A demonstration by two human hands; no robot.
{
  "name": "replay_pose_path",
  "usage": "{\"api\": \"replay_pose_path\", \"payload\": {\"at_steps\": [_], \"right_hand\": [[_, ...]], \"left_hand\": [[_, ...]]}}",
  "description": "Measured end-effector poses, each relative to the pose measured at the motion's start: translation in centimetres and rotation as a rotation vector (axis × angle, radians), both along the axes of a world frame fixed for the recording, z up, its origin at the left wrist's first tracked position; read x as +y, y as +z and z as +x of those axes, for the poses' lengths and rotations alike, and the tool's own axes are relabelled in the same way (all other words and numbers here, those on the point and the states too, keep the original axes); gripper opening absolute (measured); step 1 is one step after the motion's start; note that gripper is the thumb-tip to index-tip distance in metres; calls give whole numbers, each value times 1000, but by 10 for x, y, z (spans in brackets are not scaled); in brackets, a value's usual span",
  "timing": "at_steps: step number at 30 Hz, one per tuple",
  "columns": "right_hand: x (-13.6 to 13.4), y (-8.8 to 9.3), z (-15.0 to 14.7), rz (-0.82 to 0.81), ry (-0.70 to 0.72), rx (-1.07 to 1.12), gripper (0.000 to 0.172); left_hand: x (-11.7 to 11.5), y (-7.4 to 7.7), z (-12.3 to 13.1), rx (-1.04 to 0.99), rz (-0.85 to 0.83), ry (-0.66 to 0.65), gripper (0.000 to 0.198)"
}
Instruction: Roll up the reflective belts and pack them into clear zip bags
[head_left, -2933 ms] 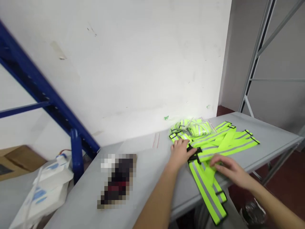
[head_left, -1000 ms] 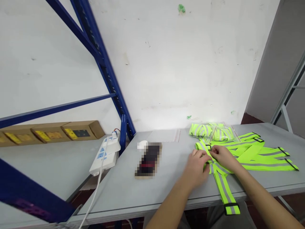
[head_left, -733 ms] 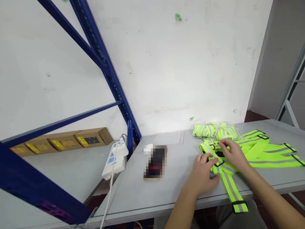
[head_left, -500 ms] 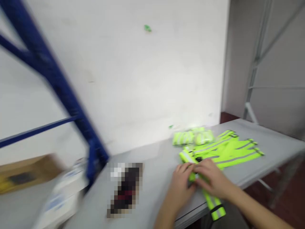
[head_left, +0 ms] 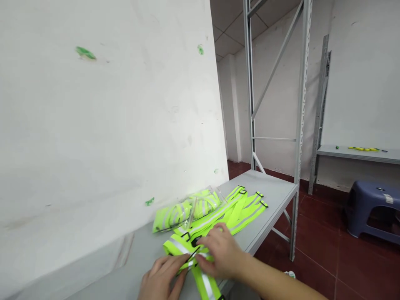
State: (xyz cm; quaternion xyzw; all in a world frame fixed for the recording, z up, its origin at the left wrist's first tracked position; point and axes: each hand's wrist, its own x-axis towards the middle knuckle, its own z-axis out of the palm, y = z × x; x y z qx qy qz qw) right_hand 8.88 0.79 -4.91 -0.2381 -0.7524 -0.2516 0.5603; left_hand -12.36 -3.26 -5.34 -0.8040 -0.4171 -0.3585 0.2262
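Landmark: the bagged reflective straps (head_left: 175, 216) against the wall. Folded hi-vis strap (head_left: 179, 246) sits just in front of them on the gray table (head_left: 275, 183), its striped tail (head_left: 206, 281) running toward the person. Left hand (head_left: 165, 277) is in front of the bags: fingers pressed together, tips at the fold, probably steadying it. Right hand (head_left: 220, 252), in front and to the right: fingers curled, thumb apart, tips around the black slide (head_left: 193, 252). Can't tell if either is really pinching. Table likely carries the weight, freeing both hands for fine work. Loose straps (head_left: 234, 213) lie to the right of the bags, lengthwise, probably to limit tangling. Flat clear zip bag (head_left: 125, 250), partly blurred, to their left.
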Motion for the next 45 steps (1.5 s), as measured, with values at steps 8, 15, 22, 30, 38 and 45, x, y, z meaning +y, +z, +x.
{"api": "replay_pose_path", "payload": {"at_steps": [8,15,22,30,38,45], "right_hand": [[-31,84,81,-29,-239,159,150],[2,44,79,33,-350,153,133],[33,4,84,125,-433,349,108],[28,-10,73,-791,-363,-212,48],[-9,-5,39,5,-300,-244,26],[-27,-10,-7,-245,-107,-506,71]], "left_hand": [[-28,2,22,-69,-368,167,30],[-37,12,36,-157,132,232,106],[-43,15,30,-66,-632,299,97],[-48,17,32,-220,-825,208,101],[-44,4,40,-200,-674,124,53],[-40,0,46,-316,-437,137,46]]}}
